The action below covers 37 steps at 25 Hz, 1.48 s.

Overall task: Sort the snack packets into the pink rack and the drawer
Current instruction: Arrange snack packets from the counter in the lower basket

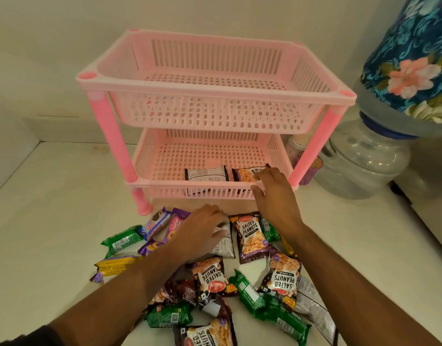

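A pink two-tier rack point(216, 93) stands on the white counter. Its top basket is empty. The lower basket point(162, 158) holds two peanut packets, one back side up point(206, 174) and one face up point(245, 174). My right hand point(271, 193) reaches over the lower basket's front rim, fingers on the face-up packet. My left hand point(202, 229) lies on a white-backed packet point(225, 245) in the pile. Several salted peanut packets point(251, 237), green packets point(120, 239) and purple biscuit packets point(156, 224) lie scattered in front of the rack. No drawer is in view.
A water dispenser jar point(364, 161) with a floral cloth cover point(414, 53) stands at the right. A small purple cup point(311, 171) and a jar sit behind the rack's right leg. The wall is close behind.
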Each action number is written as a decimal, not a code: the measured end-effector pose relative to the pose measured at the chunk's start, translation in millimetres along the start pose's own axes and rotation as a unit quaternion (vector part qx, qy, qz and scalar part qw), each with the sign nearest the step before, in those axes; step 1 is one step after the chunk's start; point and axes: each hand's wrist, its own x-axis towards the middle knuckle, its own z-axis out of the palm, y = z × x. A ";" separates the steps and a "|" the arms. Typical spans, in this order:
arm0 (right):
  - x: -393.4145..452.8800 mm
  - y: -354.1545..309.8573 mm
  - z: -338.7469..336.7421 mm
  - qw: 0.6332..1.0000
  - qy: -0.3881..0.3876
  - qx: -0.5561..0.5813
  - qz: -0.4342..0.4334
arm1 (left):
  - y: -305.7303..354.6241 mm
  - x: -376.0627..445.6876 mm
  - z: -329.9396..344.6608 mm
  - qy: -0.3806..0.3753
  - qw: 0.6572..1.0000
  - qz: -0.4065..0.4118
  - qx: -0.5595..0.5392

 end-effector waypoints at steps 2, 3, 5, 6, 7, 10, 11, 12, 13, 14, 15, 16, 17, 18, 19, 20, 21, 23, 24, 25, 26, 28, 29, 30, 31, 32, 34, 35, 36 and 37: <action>-14.8 4.2 -3.9 1.000 0.026 -0.010 -0.011 | -1.9 -8.2 7.8 -0.048 0.999 -0.019 0.012; -21.7 7.4 -6.8 0.999 0.034 -0.017 -0.017 | -3.1 -10.8 10.1 -0.067 0.997 -0.027 0.024; -34.4 15.7 -14.8 1.000 0.010 -0.026 -0.012 | -5.5 -14.3 13.2 -0.094 0.993 -0.034 0.056; -39.8 19.3 -19.8 0.999 -0.031 -0.021 0.007 | -6.7 -15.2 14.1 -0.104 0.992 -0.036 0.069; -44.8 22.0 -24.4 0.995 -0.089 -0.015 0.033 | -7.6 -16.2 14.9 -0.113 0.990 -0.039 0.078; -59.0 23.5 -36.4 0.961 -0.263 -0.031 0.083 | -8.4 -15.6 17.1 -0.141 0.984 -0.048 0.100; -65.0 21.0 -38.9 0.949 -0.301 -0.028 0.089 | -8.2 -15.3 17.9 -0.149 0.982 -0.049 0.108; -71.8 16.4 -39.7 0.937 -0.336 -0.020 0.091 | -8.0 -14.5 18.7 -0.154 0.980 -0.050 0.114; -79.7 9.9 -38.6 0.926 -0.367 -0.010 0.088 | -8.0 -14.2 19.2 -0.157 0.979 -0.050 0.118; -88.9 2.1 -36.2 0.915 -0.394 -0.003 0.084 | -8.3 -13.5 19.6 -0.159 0.979 -0.050 0.120; -99.2 -6.5 -32.3 0.907 -0.414 -0.001 0.080 | -8.5 -13.3 19.7 -0.162 0.978 -0.050 0.121; -110.0 -15.4 -27.6 0.903 -0.424 -0.012 0.073 | -8.5 -13.1 19.7 -0.164 0.978 -0.049 0.122; -120.6 -23.9 -21.5 0.902 -0.425 -0.040 0.059 | -8.1 -13.0 19.6 -0.167 0.977 -0.048 0.124; -130.5 -31.6 -14.7 0.903 -0.420 -0.077 0.036 | -7.8 -12.5 20.1 -0.170 0.976 -0.046 0.127; -139.0 -38.8 -8.2 0.903 -0.415 -0.111 0.016 | -7.3 -12.0 20.6 -0.173 0.975 -0.046 0.134; -145.5 -44.8 -2.5 0.902 -0.411 -0.133 0.008 | -6.9 -11.6 21.0 -0.175 0.973 -0.047 0.140; -150.2 -49.3 2.4 0.900 -0.411 -0.145 0.012 | -6.5 -11.2 21.0 -0.178 0.972 -0.049 0.142; -156.1 -54.9 10.0 0.896 -0.413 -0.159 0.024 | -6.7 -10.5 20.0 -0.182 0.972 -0.053 0.138; -157.9 -56.3 12.6 0.896 -0.411 -0.164 0.027 | -6.7 -10.6 19.1 -0.181 0.972 -0.052 0.138; -159.7 -56.9 14.6 0.898 -0.407 -0.168 0.029 | -6.2 -11.0 18.0 -0.179 0.973 -0.046 0.141; -161.3 -56.8 15.6 0.900 -0.401 -0.169 0.029 | -5.7 -10.9 17.3 -0.175 0.973 -0.037 0.143; -163.5 -54.8 16.2 0.906 -0.388 -0.169 0.029 | -4.6 -10.7 13.4 -0.172 0.974 -0.026 0.143; -163.1 -53.4 14.7 0.908 -0.382 -0.168 0.029 | -3.2 -10.3 9.2 -0.170 0.975 -0.024 0.143; -161.1 -52.3 11.3 0.911 -0.379 -0.163 0.030 | -1.6 -9.7 3.8 -0.167 0.975 -0.021 0.146; -157.7 -52.0 6.3 0.912 -0.378 -0.154 0.032 | 0.2 -9.2 -2.9 -0.164 0.975 -0.016 0.148; -152.9 -51.8 0.8 0.914 -0.378 -0.144 0.035 | 2.1 -8.6 -10.9 -0.163 0.975 -0.011 0.149; -141.8 -51.2 -12.4 0.913 -0.383 -0.133 0.043 | 7.5 -7.2 -30.5 -0.160 0.977 -0.009 0.144; -134.9 -51.8 -19.6 0.912 -0.386 -0.130 0.049 | 9.7 -6.1 -42.1 -0.153 0.979 -0.013 0.133; -127.4 -52.4 -26.9 0.912 -0.388 -0.120 0.058 | 11.4 -4.3 -55.0 -0.140 0.983 -0.017 0.115; -119.6 -53.5 -34.2 0.913 -0.388 -0.103 0.069 | 13.1 -2.3 -68.7 -0.120 0.989 -0.022 0.089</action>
